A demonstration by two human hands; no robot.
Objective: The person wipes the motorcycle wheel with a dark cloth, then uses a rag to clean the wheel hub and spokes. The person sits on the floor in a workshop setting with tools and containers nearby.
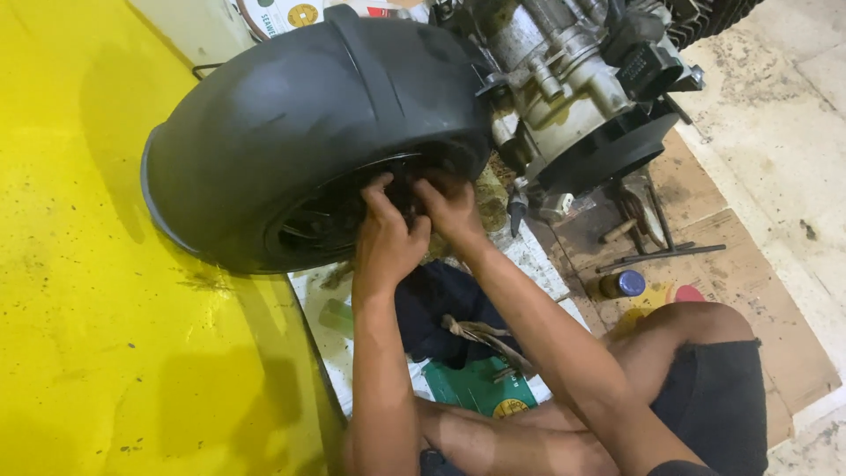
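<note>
Seated on the workshop floor, a person works both hands at the hub of a scooter's rear wheel (352,207), tucked under its black mudguard (300,115). The left hand (385,238) and right hand (451,210) curl fingers together on a hidden part. The wheel looks heavy, stiff, greasy; best gripped by its rim.

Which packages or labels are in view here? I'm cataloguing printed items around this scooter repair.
Green flat packet: on the floor below the forearms, rectangular, with a round yellow emblem.
White label: top edge behind the black fender, round gold seal, partly cut off.
Small can: on cardboard, blue top.
</note>
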